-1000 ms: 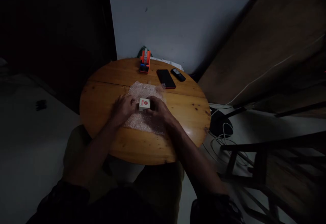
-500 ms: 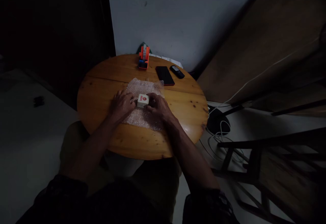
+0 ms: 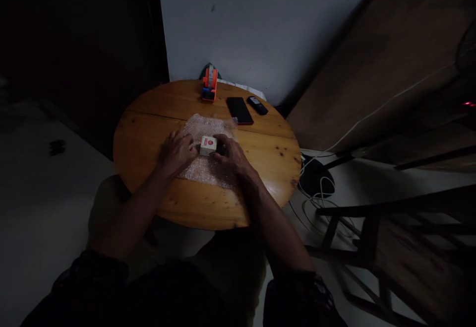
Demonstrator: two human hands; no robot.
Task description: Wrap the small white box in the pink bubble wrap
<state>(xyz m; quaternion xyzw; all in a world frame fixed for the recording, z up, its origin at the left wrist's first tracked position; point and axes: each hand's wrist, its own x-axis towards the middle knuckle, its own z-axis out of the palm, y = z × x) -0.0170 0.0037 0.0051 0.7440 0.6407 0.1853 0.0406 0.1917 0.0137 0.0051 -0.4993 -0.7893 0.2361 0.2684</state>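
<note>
A small white cardboard box [image 3: 208, 143] with red print on top sits on a sheet of bubble wrap [image 3: 208, 175], which lies flat on the round wooden table. From the right, my right hand [image 3: 232, 154] holds the box between its forefinger and thumb. On the other side, my left hand [image 3: 177, 152] rests over the left part of the wrap, its fingers apart and its thumb tip close beside the box. Whether that thumb touches the box is hard to see in the dim light.
Toward the back of the round table [image 3: 141, 128] stand an orange tape dispenser [image 3: 209, 85], a dark flat phone-like slab [image 3: 240, 110] and a small black keypad phone [image 3: 257, 105]. A wall rises behind. Cables [image 3: 322, 193] and a wooden chair [image 3: 372, 237] are on the right.
Both hands and the box keep nearly the same place on the bubble wrap. The whole view has shifted slightly.
</note>
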